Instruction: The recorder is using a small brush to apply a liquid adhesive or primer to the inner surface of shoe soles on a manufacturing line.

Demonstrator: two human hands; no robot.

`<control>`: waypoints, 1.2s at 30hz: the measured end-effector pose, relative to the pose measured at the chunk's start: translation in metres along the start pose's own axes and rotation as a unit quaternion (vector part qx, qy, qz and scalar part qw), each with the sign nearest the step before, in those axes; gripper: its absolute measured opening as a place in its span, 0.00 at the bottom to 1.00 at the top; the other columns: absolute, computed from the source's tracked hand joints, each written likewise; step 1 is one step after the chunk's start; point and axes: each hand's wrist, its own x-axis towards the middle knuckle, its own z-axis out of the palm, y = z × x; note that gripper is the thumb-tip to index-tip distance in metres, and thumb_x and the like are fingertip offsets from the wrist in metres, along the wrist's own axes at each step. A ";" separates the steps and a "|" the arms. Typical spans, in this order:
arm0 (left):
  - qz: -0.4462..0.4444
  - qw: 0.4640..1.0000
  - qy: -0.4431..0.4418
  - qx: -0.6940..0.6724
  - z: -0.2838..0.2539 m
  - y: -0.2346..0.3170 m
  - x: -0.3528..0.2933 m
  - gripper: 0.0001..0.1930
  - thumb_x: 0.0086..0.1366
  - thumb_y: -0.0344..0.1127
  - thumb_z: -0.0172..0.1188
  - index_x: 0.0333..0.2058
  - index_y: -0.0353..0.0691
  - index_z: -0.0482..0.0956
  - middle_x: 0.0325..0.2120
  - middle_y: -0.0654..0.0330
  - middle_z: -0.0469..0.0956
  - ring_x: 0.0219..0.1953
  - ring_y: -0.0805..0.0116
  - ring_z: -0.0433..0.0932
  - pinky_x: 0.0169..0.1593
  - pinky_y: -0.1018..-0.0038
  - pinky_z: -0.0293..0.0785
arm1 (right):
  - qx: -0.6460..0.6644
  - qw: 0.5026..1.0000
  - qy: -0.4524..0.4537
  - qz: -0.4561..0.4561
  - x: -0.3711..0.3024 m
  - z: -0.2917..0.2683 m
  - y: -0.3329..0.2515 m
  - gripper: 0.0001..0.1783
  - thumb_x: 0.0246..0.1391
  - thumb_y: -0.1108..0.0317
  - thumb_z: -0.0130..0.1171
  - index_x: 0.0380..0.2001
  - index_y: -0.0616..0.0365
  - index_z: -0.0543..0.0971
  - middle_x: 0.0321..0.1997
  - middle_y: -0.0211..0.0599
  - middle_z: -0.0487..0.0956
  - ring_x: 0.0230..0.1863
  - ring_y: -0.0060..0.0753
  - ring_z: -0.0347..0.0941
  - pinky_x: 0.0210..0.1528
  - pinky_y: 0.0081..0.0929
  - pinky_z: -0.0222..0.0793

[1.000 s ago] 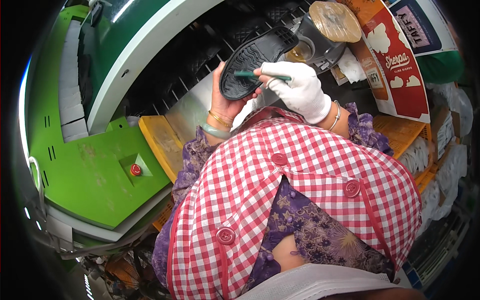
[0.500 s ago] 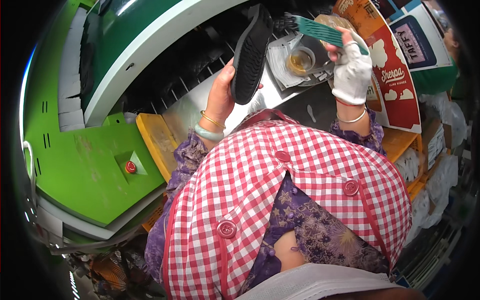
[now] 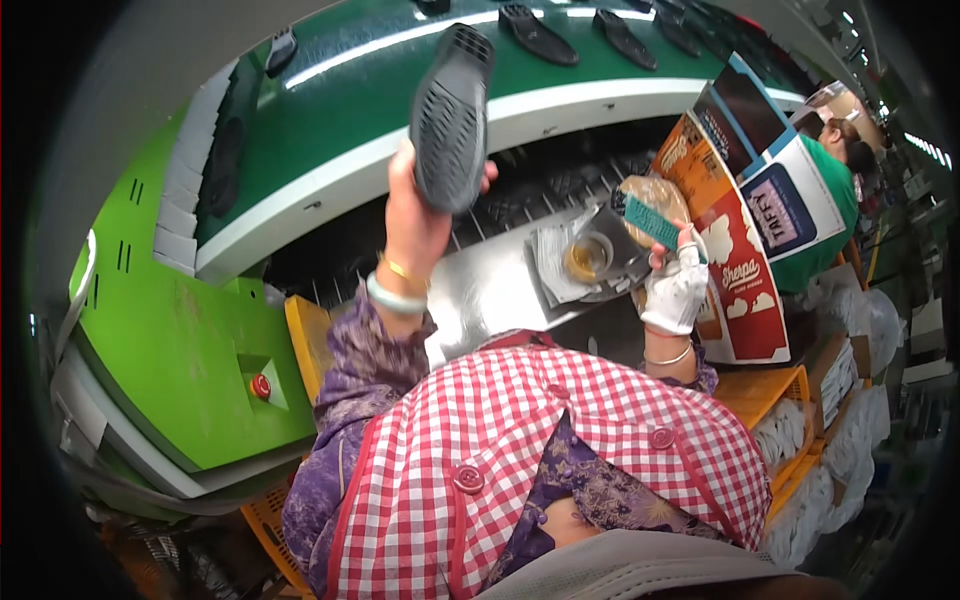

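Observation:
Raised over the table's far side, my bare left hand (image 3: 412, 215) is closed around the lower end of a black shoe sole (image 3: 450, 125). The sole stands nearly upright, its ridged underside facing me. My right hand (image 3: 676, 290), in a white glove with bare fingertips, grips a green brush (image 3: 653, 222) with dark bristles, held apart from the sole. Left of the brush, a clear plastic cup (image 3: 587, 257) holds a yellowish liquid. It stands by a stack of pale paper (image 3: 552, 262) on the shiny metal table (image 3: 475, 305).
Beyond the table runs a green conveyor belt (image 3: 380, 92) carrying several black soles (image 3: 540, 36). A green machine housing (image 3: 190, 370) with a red button (image 3: 261, 386) is at left. Printed cardboard panels (image 3: 735, 260) stand at right, near a yellow crate (image 3: 765, 395). A person in green (image 3: 830, 215) is behind them.
My left hand has lifted the sole up and away toward the conveyor. My right hand with the brush appears lower in the picture. The view has tilted up, showing more of the belt.

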 end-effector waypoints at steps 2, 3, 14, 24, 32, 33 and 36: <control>0.010 0.992 0.116 -0.042 -0.029 0.006 0.053 0.35 0.65 0.61 0.33 0.54 0.31 0.59 0.47 0.42 0.69 0.43 0.51 0.75 0.47 0.61 0.73 | 0.017 0.999 -0.033 0.000 0.002 0.003 0.001 0.16 0.57 0.58 0.53 0.39 0.61 0.74 0.28 0.32 0.76 0.22 0.20 0.72 0.21 0.12 0.64; -0.053 0.990 0.130 -0.035 -0.019 0.001 0.059 0.38 0.64 0.63 0.33 0.56 0.30 0.55 0.51 0.40 0.64 0.45 0.48 0.74 0.48 0.60 0.73 | 0.019 0.999 -0.024 0.009 0.003 0.007 -0.002 0.16 0.58 0.60 0.52 0.40 0.63 0.74 0.28 0.33 0.76 0.21 0.20 0.71 0.21 0.12 0.63; 0.061 0.551 0.324 0.766 -0.190 0.171 0.076 0.29 0.56 0.54 0.52 0.46 0.34 0.74 0.45 0.45 0.73 0.48 0.50 0.72 0.51 0.65 0.67 | 0.039 0.998 0.005 0.046 -0.005 -0.021 0.014 0.13 0.59 0.64 0.49 0.38 0.65 0.73 0.26 0.35 0.75 0.19 0.20 0.70 0.18 0.13 0.62; -0.202 0.526 0.436 0.701 -0.282 0.256 0.031 0.40 0.43 0.59 0.64 0.44 0.27 0.74 0.44 0.46 0.74 0.48 0.56 0.72 0.50 0.68 0.66 | 0.023 0.997 0.014 0.075 -0.007 -0.024 0.023 0.13 0.59 0.65 0.49 0.39 0.64 0.73 0.28 0.35 0.75 0.21 0.21 0.72 0.18 0.12 0.63; 0.014 0.918 0.263 0.296 -0.095 0.131 0.009 0.20 0.59 0.47 0.56 0.41 0.36 0.69 0.33 0.58 0.71 0.34 0.65 0.75 0.37 0.70 0.73 | -0.040 0.994 -0.001 0.103 0.007 -0.054 0.056 0.13 0.59 0.64 0.48 0.39 0.64 0.72 0.29 0.34 0.75 0.21 0.19 0.72 0.17 0.10 0.63; -0.039 0.939 0.202 0.274 -0.076 0.124 -0.012 0.23 0.60 0.50 0.53 0.42 0.35 0.69 0.33 0.58 0.71 0.33 0.66 0.74 0.37 0.70 0.73 | -0.036 0.993 -0.010 0.109 0.006 -0.057 0.059 0.13 0.59 0.64 0.48 0.38 0.64 0.72 0.29 0.34 0.75 0.21 0.19 0.72 0.17 0.10 0.63; -0.044 0.971 0.116 0.202 -0.018 0.066 -0.053 0.31 0.61 0.56 0.47 0.50 0.33 0.65 0.33 0.58 0.70 0.32 0.69 0.70 0.38 0.73 0.71 | -0.057 0.991 -0.023 0.115 0.008 -0.066 0.066 0.13 0.59 0.64 0.48 0.38 0.65 0.72 0.27 0.35 0.75 0.21 0.20 0.72 0.18 0.11 0.63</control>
